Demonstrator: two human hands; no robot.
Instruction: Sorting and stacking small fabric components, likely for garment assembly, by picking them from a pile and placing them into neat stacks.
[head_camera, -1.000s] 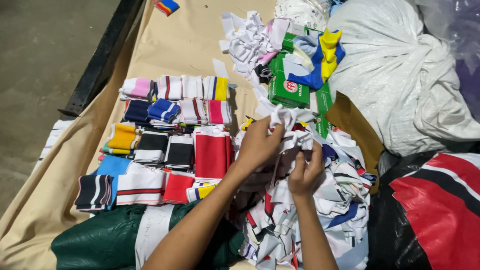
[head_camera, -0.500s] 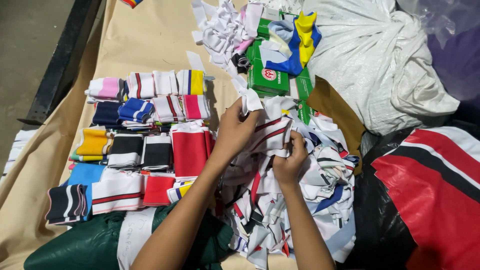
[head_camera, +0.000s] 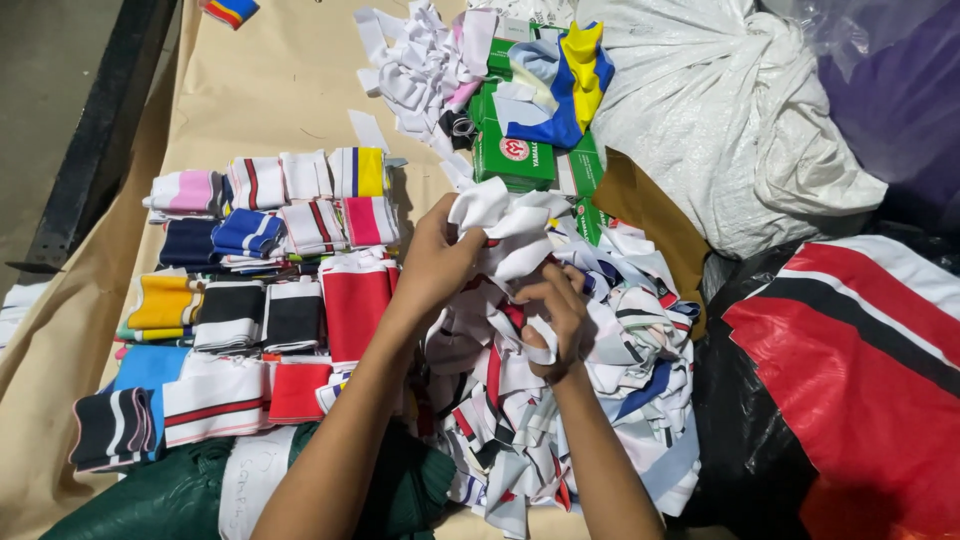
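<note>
My left hand (head_camera: 437, 262) grips a bunch of white knit fabric strips (head_camera: 503, 222) at the top of a tangled heap of striped white, red and blue collar pieces (head_camera: 610, 360). My right hand (head_camera: 556, 320) pinches a white strip lower in the same heap, close beside the left hand. Both forearms reach in from the bottom edge. To the left lie neat folded stacks of ribbed pieces (head_camera: 262, 270) in rows: pink, white, yellow, navy, black and red.
Brown paper (head_camera: 270, 90) covers the table. Green boxes (head_camera: 515, 150) with a blue-and-yellow cloth lie at the back beside a big white sack (head_camera: 740, 130). A black bag with red, white and black striped fabric (head_camera: 860, 350) sits right. Green cloth (head_camera: 170, 495) lies at the near edge.
Both hands have shifted slightly and drawn the white strips up out of the heap; the camera has also moved a little, shifting the view.
</note>
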